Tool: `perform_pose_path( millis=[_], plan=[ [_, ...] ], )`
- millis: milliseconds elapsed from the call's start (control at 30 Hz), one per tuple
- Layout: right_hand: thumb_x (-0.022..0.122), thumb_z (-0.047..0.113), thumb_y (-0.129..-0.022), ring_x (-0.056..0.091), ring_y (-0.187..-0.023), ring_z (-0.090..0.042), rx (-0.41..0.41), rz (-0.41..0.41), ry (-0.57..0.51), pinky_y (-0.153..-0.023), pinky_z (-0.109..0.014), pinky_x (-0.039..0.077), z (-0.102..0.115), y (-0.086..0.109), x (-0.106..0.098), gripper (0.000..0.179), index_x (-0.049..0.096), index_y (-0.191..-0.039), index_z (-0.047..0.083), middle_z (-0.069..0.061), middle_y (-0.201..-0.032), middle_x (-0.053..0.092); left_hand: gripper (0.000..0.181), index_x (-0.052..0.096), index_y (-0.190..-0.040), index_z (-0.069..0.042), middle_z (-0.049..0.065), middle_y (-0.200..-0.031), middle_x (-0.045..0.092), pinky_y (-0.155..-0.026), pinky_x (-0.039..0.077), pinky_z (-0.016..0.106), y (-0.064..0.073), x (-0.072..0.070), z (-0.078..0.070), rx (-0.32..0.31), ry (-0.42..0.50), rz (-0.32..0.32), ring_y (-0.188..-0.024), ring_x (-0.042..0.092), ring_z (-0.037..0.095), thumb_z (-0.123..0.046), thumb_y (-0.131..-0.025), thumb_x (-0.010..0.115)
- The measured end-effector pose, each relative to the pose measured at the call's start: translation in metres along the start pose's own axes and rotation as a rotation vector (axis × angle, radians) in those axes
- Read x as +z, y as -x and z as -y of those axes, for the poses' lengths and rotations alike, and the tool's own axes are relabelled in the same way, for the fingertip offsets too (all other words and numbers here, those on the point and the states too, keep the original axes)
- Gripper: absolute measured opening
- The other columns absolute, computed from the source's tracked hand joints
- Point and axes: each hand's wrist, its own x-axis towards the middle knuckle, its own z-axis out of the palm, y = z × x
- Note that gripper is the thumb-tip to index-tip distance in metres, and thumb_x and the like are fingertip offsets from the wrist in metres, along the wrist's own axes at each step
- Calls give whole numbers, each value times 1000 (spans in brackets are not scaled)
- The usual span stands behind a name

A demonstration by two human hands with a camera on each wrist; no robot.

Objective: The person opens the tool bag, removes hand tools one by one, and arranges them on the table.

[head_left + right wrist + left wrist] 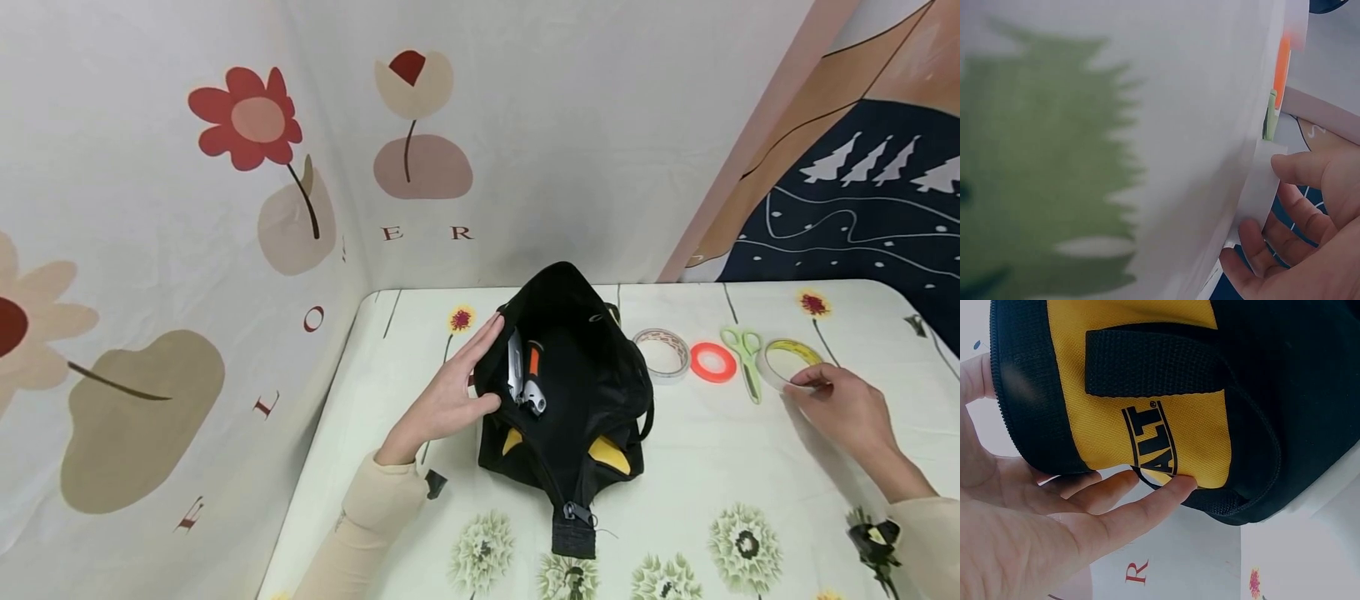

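Black-yellow bag (633, 387): mid-table; long axis runs near-far, narrow tab (573, 546) towards the person; mouth gapes upward
Right hand (851, 408): thumb and fingertips nearly together on the near edge of the yellow tape roll (802, 348), right end of the row
Left hand (450, 396): thumb inside bag mouth, fingers extended along outer left wall; holds the rim between
Inside bag: silver tool (515, 367) beside orange-grey tool (533, 392); both lengthwise near-far
Green scissors (751, 379): blades towards the person, handles away; between yellow roll and red roll (713, 377)
Clear roll (683, 354): row's left end, just beside bag
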Motion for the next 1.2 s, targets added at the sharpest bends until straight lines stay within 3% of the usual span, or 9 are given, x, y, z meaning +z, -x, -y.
perform_pose_path(
  millis=[433,767,833,900,1033,1133,1200],
  plan=[
    [79,10,-96,59,-91,-41,-21,-25,1,-72,-42,38,6,4,-2,36,68,-123,-12,-32,-107,62,100,19,-179,-14,3,-187,10,-115,45,71,-1,0,1,12,-14,-2,-169,20,32,-4,-89,61],
    [77,7,-99,48,-99,-41,22,-131,-54,-81,-46,32,37,3,-6,47,62,-138,-15,-38,-115,63,100,18,-179,-14,3,-187,9,-115,45,72,0,-1,-1,14,-4,4,-169,20,32,-4,-89,60],
    [77,6,-99,49,-96,-33,6,-152,-75,-83,-46,33,46,4,-6,45,64,-138,-14,-37,-116,64,100,18,-179,-13,4,-187,9,-115,45,72,0,-1,0,16,-4,6,-169,21,32,-4,-89,60],
    [77,6,-99,52,-91,-14,-18,-173,-98,-83,-44,33,55,5,-5,44,66,-137,-12,-35,-117,64,100,18,-179,-13,5,-187,9,-115,45,72,0,-1,0,18,-4,5,-169,20,32,-4,-89,60],
    [79,6,-98,39,-79,22,-64,-210,-159,-78,-26,38,75,9,-7,41,69,-135,-8,-30,-121,63,100,19,-179,-13,5,-187,9,-115,45,70,1,-1,1,16,4,2,-169,20,30,-3,-88,59],
    [81,3,-97,42,-82,25,-110,-241,-210,-74,-4,36,92,11,-8,39,71,-132,-8,-27,-120,63,100,19,-179,-13,5,-187,9,-115,46,69,1,-1,0,15,7,-1,-169,20,30,-3,-88,60],
    [82,0,-95,44,-84,23,-143,-260,-235,-75,3,36,102,12,-8,39,71,-131,-9,-26,-118,64,100,19,-179,-13,5,-187,9,-115,46,69,1,-1,0,16,9,-1,-169,20,30,-2,-89,60]
  ],
)
